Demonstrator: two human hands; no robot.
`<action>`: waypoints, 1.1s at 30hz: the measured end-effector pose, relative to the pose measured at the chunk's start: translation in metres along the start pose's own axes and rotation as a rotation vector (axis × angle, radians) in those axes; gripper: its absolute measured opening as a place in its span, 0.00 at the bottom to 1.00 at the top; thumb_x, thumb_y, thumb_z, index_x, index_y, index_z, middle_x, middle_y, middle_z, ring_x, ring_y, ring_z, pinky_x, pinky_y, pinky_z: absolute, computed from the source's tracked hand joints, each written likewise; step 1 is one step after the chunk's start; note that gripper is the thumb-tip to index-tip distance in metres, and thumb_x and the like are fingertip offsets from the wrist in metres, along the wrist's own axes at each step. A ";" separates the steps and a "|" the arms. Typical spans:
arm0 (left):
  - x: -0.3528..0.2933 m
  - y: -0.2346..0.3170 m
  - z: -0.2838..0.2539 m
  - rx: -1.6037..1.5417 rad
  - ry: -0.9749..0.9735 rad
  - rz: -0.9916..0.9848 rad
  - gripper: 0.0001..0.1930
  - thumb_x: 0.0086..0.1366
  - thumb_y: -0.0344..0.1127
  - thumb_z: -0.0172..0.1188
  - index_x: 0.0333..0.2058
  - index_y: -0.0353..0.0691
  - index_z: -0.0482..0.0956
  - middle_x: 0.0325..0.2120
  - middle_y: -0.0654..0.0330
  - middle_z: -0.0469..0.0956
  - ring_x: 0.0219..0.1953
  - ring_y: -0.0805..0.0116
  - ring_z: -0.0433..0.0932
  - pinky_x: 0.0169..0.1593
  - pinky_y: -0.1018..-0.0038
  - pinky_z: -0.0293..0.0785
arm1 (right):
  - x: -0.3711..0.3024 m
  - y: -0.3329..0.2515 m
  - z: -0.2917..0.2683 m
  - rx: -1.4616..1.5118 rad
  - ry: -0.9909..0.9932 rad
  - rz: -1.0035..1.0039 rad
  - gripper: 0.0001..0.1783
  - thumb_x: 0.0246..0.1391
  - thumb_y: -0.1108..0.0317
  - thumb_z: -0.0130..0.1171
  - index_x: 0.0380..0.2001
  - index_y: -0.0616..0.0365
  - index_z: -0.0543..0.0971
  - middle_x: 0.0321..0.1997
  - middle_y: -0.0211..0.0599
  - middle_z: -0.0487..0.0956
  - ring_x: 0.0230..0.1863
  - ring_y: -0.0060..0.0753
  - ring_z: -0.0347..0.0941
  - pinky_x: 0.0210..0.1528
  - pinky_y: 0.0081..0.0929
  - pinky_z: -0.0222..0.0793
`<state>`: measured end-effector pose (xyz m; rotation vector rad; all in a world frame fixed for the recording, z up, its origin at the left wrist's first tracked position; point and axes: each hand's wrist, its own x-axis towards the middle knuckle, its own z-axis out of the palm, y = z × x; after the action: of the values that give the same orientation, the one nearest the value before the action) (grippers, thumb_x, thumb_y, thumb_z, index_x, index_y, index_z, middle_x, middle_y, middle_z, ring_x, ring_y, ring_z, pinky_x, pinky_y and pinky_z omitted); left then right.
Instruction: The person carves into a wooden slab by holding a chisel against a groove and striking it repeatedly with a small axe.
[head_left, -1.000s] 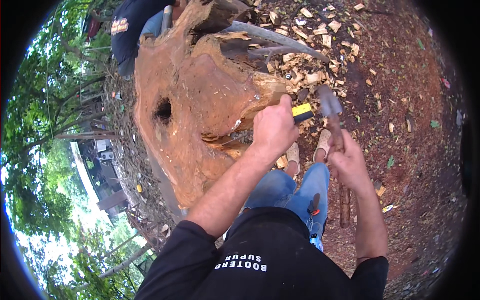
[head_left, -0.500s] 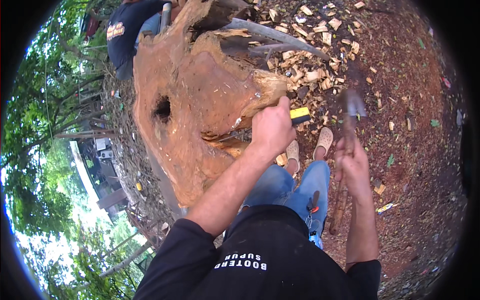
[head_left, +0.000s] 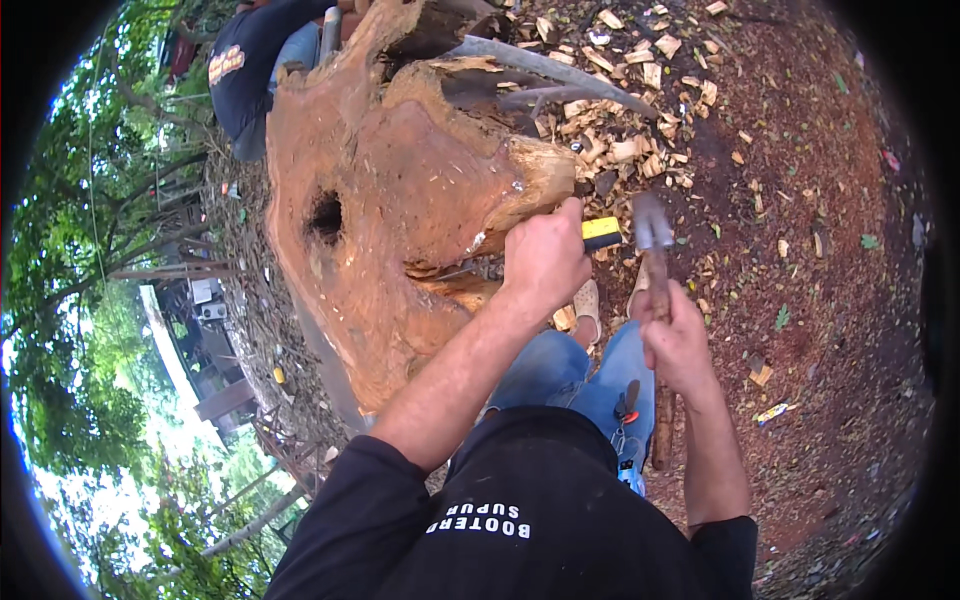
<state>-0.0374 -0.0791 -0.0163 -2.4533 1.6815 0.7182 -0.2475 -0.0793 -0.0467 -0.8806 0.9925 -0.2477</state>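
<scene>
A large reddish-brown slab of wood (head_left: 400, 190) with a ragged edge lies in front of me to the left. My left hand (head_left: 545, 255) is closed around a chisel (head_left: 602, 233); its yellow and black handle end sticks out to the right of my fist. The thin blade seems to reach left toward a split in the wood, though my fist hides part of it. In my right hand (head_left: 676, 338) is a hammer, held by its long wooden handle. The hammer's metal head (head_left: 652, 222), blurred by motion, is just right of the chisel's end, with a small gap between them.
Wood chips (head_left: 630, 150) litter the ground beyond the slab. Grey pointed pieces (head_left: 560, 72) jut from its far edge. Another person (head_left: 245, 85) in a dark shirt is at the far left. My feet in tan clogs (head_left: 588, 310) stand close to the slab. Leaf-strewn reddish soil (head_left: 800, 330) lies to the right.
My right hand and the hammer have swung left, bringing the head close to the chisel's handle end. The left hand, chisel and slab stay nearly where they were.
</scene>
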 end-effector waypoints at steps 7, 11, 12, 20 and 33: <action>0.001 0.002 0.005 -0.013 -0.030 -0.004 0.15 0.49 0.29 0.64 0.37 0.38 0.71 0.24 0.44 0.81 0.32 0.41 0.82 0.40 0.48 0.77 | -0.008 0.040 0.024 0.012 0.302 -0.280 0.12 0.48 0.75 0.49 0.38 0.63 0.69 0.25 0.30 0.71 0.16 0.22 0.67 0.19 0.21 0.64; -0.008 -0.007 0.009 0.000 -0.029 0.030 0.16 0.48 0.28 0.64 0.36 0.38 0.70 0.23 0.44 0.80 0.32 0.40 0.82 0.39 0.48 0.76 | -0.014 0.037 0.021 0.044 0.066 -0.044 0.12 0.49 0.76 0.50 0.39 0.61 0.69 0.21 0.29 0.70 0.19 0.22 0.71 0.20 0.21 0.65; -0.009 -0.007 0.009 0.001 -0.032 0.044 0.16 0.48 0.28 0.65 0.35 0.38 0.70 0.23 0.43 0.80 0.32 0.40 0.82 0.38 0.48 0.76 | -0.016 0.032 0.018 0.106 0.117 -0.056 0.12 0.48 0.77 0.49 0.39 0.63 0.69 0.22 0.29 0.71 0.19 0.20 0.71 0.21 0.21 0.66; -0.015 -0.005 0.018 -0.016 -0.049 0.110 0.17 0.48 0.28 0.66 0.36 0.38 0.69 0.26 0.45 0.80 0.34 0.40 0.81 0.39 0.49 0.76 | -0.020 0.083 0.051 -0.071 0.196 -0.351 0.15 0.49 0.79 0.47 0.43 0.63 0.67 0.24 0.30 0.70 0.18 0.19 0.69 0.20 0.18 0.67; -0.047 -0.025 0.036 0.028 -0.082 0.285 0.15 0.46 0.24 0.64 0.32 0.37 0.68 0.22 0.48 0.79 0.29 0.43 0.81 0.35 0.52 0.76 | -0.034 0.104 0.058 0.083 0.134 -0.177 0.11 0.52 0.78 0.47 0.40 0.57 0.67 0.23 0.28 0.68 0.15 0.20 0.65 0.17 0.19 0.65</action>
<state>-0.0401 -0.0172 -0.0337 -2.1561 2.0157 0.8049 -0.2391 0.0369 -0.0882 -0.8859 1.0212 -0.5002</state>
